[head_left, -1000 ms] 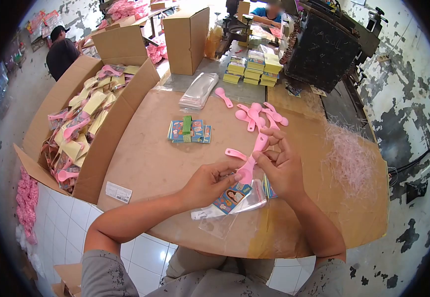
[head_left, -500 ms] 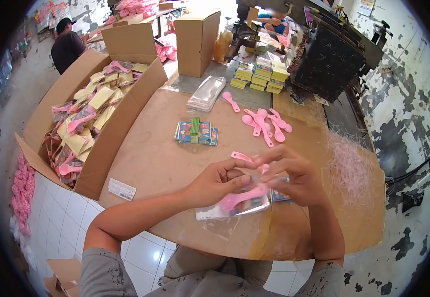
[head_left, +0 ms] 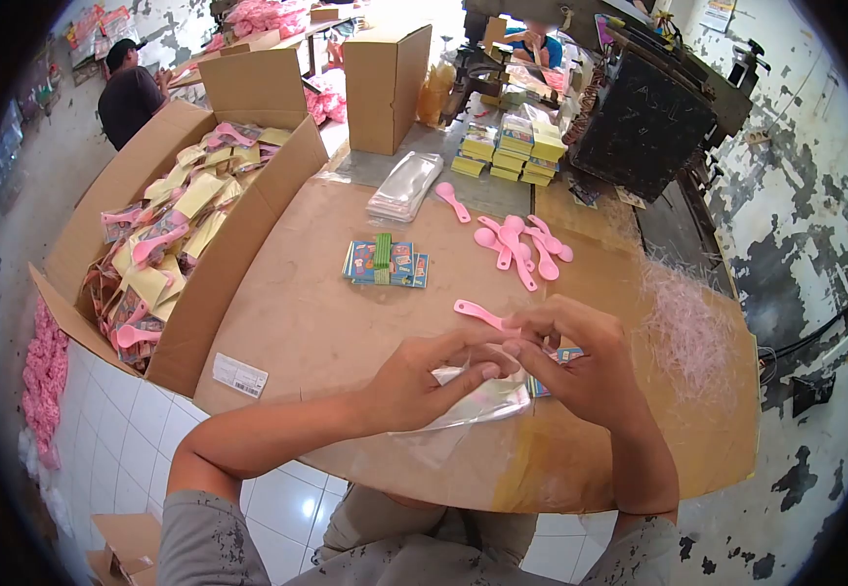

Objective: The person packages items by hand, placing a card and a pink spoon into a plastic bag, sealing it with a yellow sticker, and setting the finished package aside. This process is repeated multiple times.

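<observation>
Over the near part of the table, my left hand has its thumb and forefinger closing at the upper end of a clear plastic bag. A faint pink shape shows through the bag. Fingertips of my right hand are pinched together and meet the left forefinger; what they grip is hidden. A pink spoon lies just beyond, its bowl end covered by the right fingers. Printed cards show partly behind my right hand.
Farther back lie loose pink spoons, a banded card stack, flat clear bags and stacked cards. A carton of packed spoons stands left, a heap of plastic strips right. Other people sit farther off.
My right hand has moved slightly left and down, so its fingertips now meet my left hand's. The pink spoon that showed clearly over the bag is now mostly out of sight.
</observation>
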`<action>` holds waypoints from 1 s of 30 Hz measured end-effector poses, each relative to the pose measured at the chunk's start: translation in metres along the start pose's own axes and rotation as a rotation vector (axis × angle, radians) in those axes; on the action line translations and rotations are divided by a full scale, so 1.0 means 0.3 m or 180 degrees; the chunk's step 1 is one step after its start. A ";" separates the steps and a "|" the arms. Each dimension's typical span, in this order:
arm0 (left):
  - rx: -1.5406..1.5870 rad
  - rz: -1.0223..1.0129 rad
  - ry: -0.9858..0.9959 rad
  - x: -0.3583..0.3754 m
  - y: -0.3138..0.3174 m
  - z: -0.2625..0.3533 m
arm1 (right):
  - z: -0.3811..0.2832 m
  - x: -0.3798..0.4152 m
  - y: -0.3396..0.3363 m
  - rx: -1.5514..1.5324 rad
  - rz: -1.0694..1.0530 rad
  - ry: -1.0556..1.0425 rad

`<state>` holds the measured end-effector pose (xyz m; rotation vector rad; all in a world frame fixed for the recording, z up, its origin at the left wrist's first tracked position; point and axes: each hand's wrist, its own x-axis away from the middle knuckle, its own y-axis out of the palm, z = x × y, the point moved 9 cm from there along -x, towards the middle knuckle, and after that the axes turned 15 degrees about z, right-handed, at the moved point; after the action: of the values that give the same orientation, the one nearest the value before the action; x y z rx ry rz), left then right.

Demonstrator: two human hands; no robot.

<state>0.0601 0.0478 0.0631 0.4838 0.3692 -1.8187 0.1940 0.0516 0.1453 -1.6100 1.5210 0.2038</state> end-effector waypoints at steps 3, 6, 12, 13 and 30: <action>0.0202 0.0220 -0.0389 -0.002 -0.020 -0.021 | -0.025 -0.001 -0.018 0.0368 0.0503 -0.0396; 0.0092 0.0162 -0.0360 0.007 -0.033 -0.025 | -0.096 0.020 0.003 0.1219 0.0634 -0.1443; -0.1157 0.0147 0.0241 0.018 -0.032 0.027 | -0.130 0.064 0.099 0.2080 0.0302 -0.2004; -0.1339 0.0055 0.0304 0.020 -0.024 0.027 | -0.128 0.063 0.108 0.2182 0.0224 -0.2025; 0.0741 0.0149 -0.1234 -0.008 -0.016 -0.100 | 0.658 0.222 -0.897 -0.1190 0.0639 0.1934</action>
<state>0.0604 0.0654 0.0384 0.2844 -0.1195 -1.8686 0.5296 0.0979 0.1123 -1.9173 2.2166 0.1159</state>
